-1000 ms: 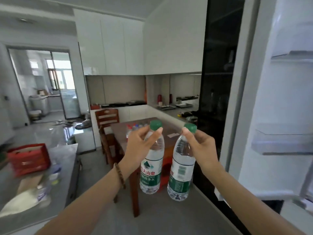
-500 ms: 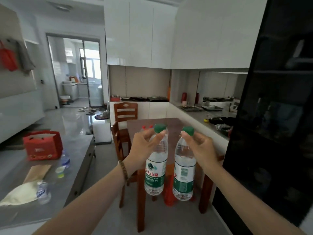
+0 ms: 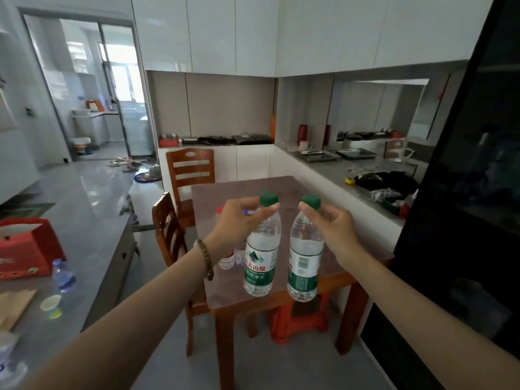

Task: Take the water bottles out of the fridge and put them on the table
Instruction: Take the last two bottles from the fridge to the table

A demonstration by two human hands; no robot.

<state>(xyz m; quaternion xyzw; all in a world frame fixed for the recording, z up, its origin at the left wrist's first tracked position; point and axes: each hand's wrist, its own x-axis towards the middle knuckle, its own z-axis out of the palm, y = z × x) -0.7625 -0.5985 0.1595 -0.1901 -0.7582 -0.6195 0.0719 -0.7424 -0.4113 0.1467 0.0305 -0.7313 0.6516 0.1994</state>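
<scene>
- The white cupboards (image 3: 253,32) fill the top of the wall, over a long grey counter (image 3: 337,170) that runs along the back and right side.
- A big dark glass panel (image 3: 464,192) stands on the right edge of the view.
- On the left is a grey worktop (image 3: 92,220) with a red box (image 3: 28,249) and a small blue bottle (image 3: 64,275) on it.
- The brown wooden table (image 3: 287,187) is in the middle of the room, right in front of the person.
- Two wooden chairs (image 3: 190,170) sit by the table, one at the far end and one at its left side.
- A red stool (image 3: 298,322) is tucked under the table.
- The left arm and the right arm both reach out toward the table.
- The left bottle (image 3: 260,266) hangs in the air in front of the near part of the table. It has a green cap and a green label.
- The right bottle (image 3: 304,268) hangs just beside it, also up in the air. The two do not touch.
- A few small bottles (image 3: 226,261) stand on the table, partly hidden behind the left wrist.
- The left hand (image 3: 239,223) is pinching the left bottle by its neck, just under the cap.
- The right hand (image 3: 334,223) is pinching the right bottle by its neck in the same way.
- A bead bracelet (image 3: 205,258) goes around the left wrist.
</scene>
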